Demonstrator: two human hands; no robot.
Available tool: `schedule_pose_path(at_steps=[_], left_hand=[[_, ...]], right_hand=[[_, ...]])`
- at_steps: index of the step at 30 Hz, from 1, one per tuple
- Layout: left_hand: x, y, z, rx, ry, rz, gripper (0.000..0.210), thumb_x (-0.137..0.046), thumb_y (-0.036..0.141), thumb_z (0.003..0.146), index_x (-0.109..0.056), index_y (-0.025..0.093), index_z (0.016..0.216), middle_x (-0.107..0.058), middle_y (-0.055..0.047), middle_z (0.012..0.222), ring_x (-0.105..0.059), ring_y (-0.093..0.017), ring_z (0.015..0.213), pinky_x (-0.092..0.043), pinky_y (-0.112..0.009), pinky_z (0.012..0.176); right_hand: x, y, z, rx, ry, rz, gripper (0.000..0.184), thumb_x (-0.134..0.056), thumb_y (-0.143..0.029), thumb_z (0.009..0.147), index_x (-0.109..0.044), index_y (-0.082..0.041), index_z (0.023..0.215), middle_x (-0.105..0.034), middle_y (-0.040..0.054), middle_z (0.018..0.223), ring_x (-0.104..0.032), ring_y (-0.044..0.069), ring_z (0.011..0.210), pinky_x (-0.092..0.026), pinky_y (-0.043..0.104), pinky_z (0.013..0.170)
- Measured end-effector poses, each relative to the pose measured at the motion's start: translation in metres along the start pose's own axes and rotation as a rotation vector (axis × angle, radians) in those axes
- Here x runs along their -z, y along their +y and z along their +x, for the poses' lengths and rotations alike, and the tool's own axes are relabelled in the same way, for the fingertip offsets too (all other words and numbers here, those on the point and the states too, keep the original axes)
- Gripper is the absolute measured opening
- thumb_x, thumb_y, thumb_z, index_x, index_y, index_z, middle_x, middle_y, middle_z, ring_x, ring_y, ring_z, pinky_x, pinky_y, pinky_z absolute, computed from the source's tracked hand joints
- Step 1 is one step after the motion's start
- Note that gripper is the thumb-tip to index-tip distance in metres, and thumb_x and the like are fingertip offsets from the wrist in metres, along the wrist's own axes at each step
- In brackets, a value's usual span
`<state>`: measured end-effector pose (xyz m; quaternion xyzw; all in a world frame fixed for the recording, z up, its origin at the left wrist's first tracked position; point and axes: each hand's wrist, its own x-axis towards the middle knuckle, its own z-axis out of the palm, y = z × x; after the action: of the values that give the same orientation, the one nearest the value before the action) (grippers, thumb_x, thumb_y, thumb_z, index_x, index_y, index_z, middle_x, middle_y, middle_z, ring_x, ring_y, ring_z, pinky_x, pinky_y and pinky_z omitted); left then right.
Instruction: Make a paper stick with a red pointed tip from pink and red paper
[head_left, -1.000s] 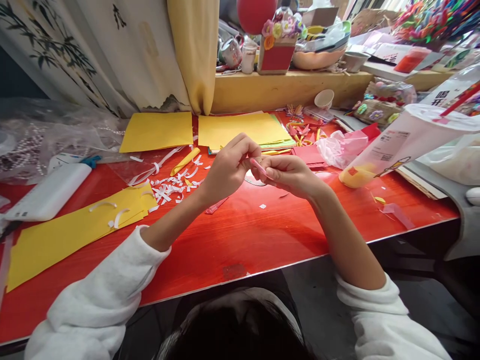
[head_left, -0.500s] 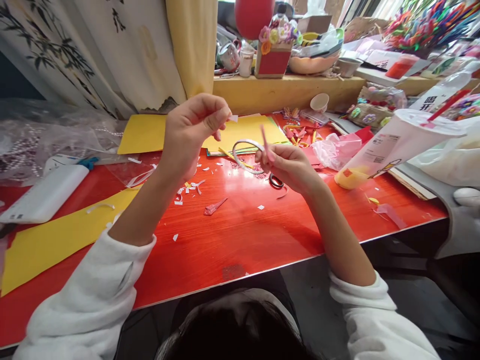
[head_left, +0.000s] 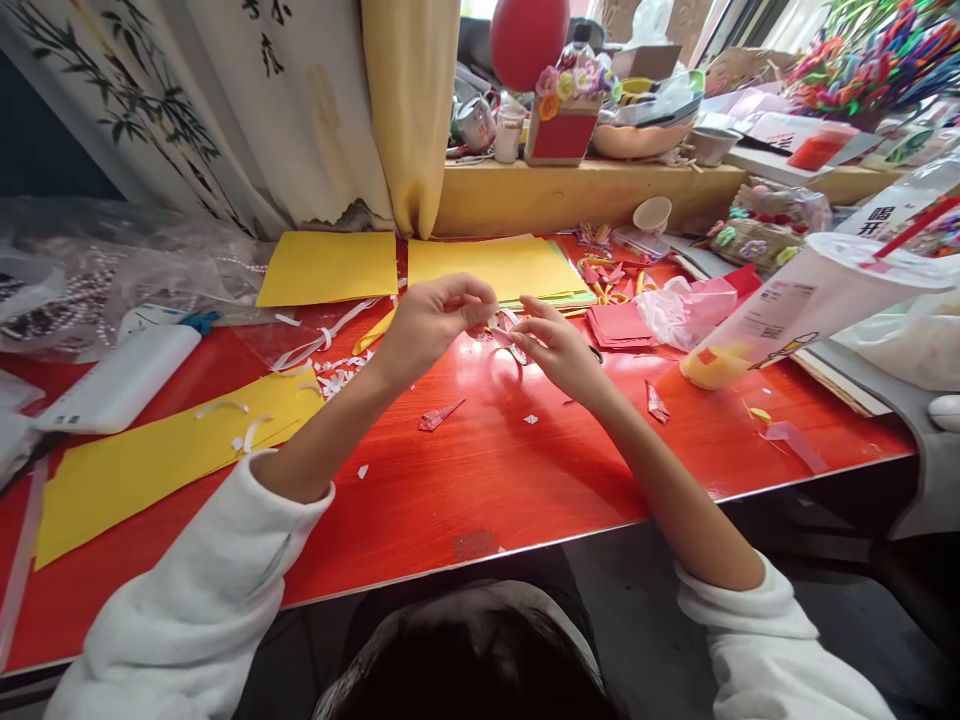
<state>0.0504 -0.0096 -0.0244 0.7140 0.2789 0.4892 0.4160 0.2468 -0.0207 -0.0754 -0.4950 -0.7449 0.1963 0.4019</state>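
Observation:
Over the middle of the red table, my left hand (head_left: 439, 318) is closed, with thumb and fingertips pinched together. Close to its right, my right hand (head_left: 559, 347) has thumb and forefinger pinched and its other fingers loosely extended. Between the fingertips runs a pale pinkish strip (head_left: 504, 331), small and partly covered. A thin whitish ring (head_left: 516, 322) shows behind the right fingers, mostly hidden. Part of a dark loop (head_left: 597, 355) peeks out past the right hand. Below the hands, a folded red paper piece (head_left: 441, 415) lies on the table (head_left: 450, 490).
Yellow sheets (head_left: 480, 262) lie at the back, and a yellow strip (head_left: 150, 465) at left beside a white device (head_left: 124, 375). White scraps (head_left: 341, 378) are scattered nearby. Red papers (head_left: 621, 328) and a tilted drink cup (head_left: 772, 310) with a straw stand to the right.
My left hand has come down and right, bringing its fingertips close to my right hand's. The strip that stood upright in my right hand now lies between both hands. The view has shifted slightly.

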Motion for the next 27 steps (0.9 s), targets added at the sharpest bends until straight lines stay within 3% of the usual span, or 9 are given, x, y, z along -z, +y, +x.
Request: schedule_pose_path(at_steps=[4, 9, 15, 20, 27], left_hand=[[-0.007, -0.007, -0.017, 0.075, 0.027, 0.023, 0.019, -0.063, 0.018, 0.079, -0.072, 0.021, 0.096, -0.063, 0.002, 0.067, -0.054, -0.008, 0.061, -0.047, -0.022, 0.064], [-0.01, -0.007, -0.033, 0.095, 0.148, -0.051, 0.013, -0.065, 0.022, 0.079, -0.072, 0.018, 0.089, -0.069, -0.002, 0.085, -0.061, -0.01, 0.074, -0.05, -0.022, 0.073], [-0.013, -0.002, -0.04, 0.173, 0.175, -0.12, 0.011, -0.069, 0.025, 0.076, -0.072, 0.017, 0.083, -0.07, -0.003, 0.086, -0.064, -0.013, 0.083, -0.051, -0.027, 0.083], [-0.013, -0.004, -0.043, 0.188, 0.202, -0.132, 0.007, -0.072, 0.025, 0.073, -0.075, 0.022, 0.078, -0.069, -0.002, 0.106, -0.059, -0.017, 0.108, -0.042, -0.032, 0.1], [-0.011, -0.004, -0.04, 0.237, 0.194, -0.205, 0.01, -0.07, 0.025, 0.074, -0.076, 0.02, 0.081, -0.072, -0.004, 0.095, -0.062, -0.016, 0.097, -0.047, -0.029, 0.091]], right_hand=[[-0.013, -0.01, -0.006, 0.049, 0.146, -0.044, 0.017, -0.055, -0.031, 0.087, -0.064, -0.019, 0.081, -0.045, 0.0118, 0.136, -0.039, 0.026, 0.13, -0.033, 0.048, 0.104], [-0.023, -0.027, -0.015, 0.089, 0.278, -0.056, 0.016, -0.054, -0.028, 0.088, -0.066, -0.018, 0.084, -0.054, 0.0121, 0.116, -0.049, 0.023, 0.114, -0.04, 0.044, 0.097], [-0.027, -0.032, -0.016, 0.092, 0.309, 0.075, 0.014, -0.053, -0.026, 0.09, -0.064, -0.021, 0.084, -0.058, 0.0057, 0.097, -0.056, 0.016, 0.094, -0.05, 0.033, 0.078], [-0.027, -0.032, -0.016, 0.065, 0.313, 0.149, 0.013, -0.054, -0.026, 0.089, -0.064, -0.021, 0.083, -0.057, 0.0048, 0.093, -0.056, 0.015, 0.088, -0.052, 0.032, 0.073], [-0.029, -0.035, -0.017, 0.068, 0.277, 0.164, 0.015, -0.054, -0.028, 0.089, -0.065, -0.02, 0.083, -0.055, 0.0042, 0.092, -0.056, 0.012, 0.077, -0.052, 0.031, 0.068]])
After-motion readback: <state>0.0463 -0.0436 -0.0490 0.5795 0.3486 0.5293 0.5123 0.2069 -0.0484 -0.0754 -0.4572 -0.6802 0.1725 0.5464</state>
